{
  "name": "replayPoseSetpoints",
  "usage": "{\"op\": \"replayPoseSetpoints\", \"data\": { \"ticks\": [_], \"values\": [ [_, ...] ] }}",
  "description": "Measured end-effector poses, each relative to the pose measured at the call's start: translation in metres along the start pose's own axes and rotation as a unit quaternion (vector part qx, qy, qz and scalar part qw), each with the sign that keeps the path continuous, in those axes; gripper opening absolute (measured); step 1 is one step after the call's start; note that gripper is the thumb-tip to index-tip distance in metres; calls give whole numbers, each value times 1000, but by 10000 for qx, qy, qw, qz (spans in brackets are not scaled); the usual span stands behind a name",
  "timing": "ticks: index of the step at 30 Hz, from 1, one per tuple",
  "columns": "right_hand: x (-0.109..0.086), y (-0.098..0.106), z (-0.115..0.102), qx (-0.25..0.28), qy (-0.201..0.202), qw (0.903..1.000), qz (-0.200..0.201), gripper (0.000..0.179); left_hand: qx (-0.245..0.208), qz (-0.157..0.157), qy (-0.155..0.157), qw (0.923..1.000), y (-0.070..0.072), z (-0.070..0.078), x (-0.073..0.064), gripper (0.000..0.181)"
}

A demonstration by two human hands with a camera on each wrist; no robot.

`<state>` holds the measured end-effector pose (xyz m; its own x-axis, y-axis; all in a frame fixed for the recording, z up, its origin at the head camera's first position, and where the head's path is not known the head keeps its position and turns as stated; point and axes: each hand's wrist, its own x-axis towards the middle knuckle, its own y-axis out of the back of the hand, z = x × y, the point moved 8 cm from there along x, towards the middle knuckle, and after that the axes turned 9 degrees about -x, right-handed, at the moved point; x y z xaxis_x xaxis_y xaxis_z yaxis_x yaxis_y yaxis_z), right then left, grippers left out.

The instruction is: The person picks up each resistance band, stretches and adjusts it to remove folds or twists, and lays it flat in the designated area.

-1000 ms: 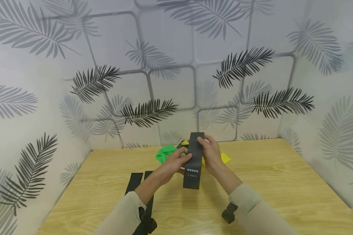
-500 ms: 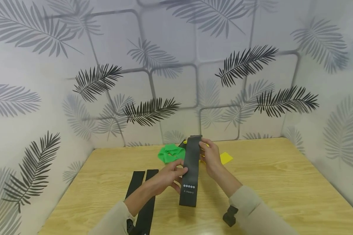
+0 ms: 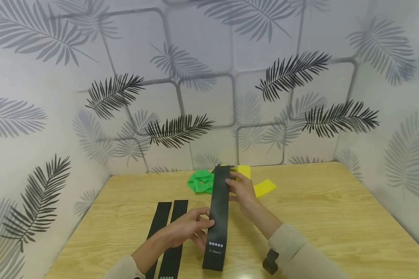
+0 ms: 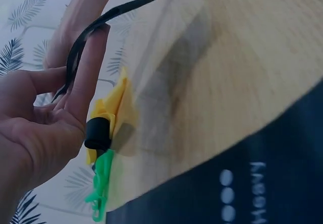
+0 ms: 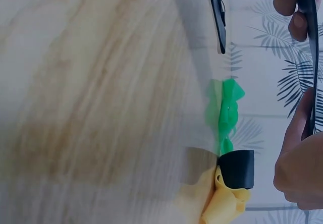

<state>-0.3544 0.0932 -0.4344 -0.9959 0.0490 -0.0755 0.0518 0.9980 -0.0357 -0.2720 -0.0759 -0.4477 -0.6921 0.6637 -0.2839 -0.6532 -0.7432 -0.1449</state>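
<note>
A flat black resistance band (image 3: 219, 217), printed with white dots and "X-Heavy", stands out lengthwise above the table in the head view. Its left edge is pinched by my left hand (image 3: 190, 226), about midway down, thumb on the front face. Higher up, my right hand (image 3: 242, 192) grips the opposite edge near the far end. The left wrist view shows the band (image 4: 83, 45) edge-on between the thumb and fingers of my left hand (image 4: 45, 133). At the right border of the right wrist view, the band (image 5: 314, 57) runs between both hands.
Two more black bands, one on the left (image 3: 160, 221) and one beside it (image 3: 174, 248), lie side by side on the wooden table (image 3: 317, 217). Toward the back sit a crumpled green band (image 3: 197, 184), a yellow band (image 3: 265, 188) and a rolled black band (image 5: 237, 169). A leaf-patterned wall (image 3: 209, 100) rises behind.
Both hands have brought the band down, nearer me and slightly left. My left hand has moved farther from the right one, and more of the band's length shows.
</note>
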Motion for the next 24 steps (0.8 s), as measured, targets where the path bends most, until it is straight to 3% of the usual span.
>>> {"op": "replayPoseSetpoints", "data": {
  "ticks": [10, 18, 24],
  "values": [
    [-3, -10, 21, -365, -340, 9985, -215, 51, -421, -430, 209, 9980, 6, -29, -12, 23],
    [-11, -22, 36, -701, -334, 9951, -613, 48, -589, -898, 533, 9928, 2, -49, -29, 29],
    [-10, -33, 37, -716, -190, 9921, -1012, 44, -436, -833, 501, 9943, 9, -54, -34, 26]
  ]
}}
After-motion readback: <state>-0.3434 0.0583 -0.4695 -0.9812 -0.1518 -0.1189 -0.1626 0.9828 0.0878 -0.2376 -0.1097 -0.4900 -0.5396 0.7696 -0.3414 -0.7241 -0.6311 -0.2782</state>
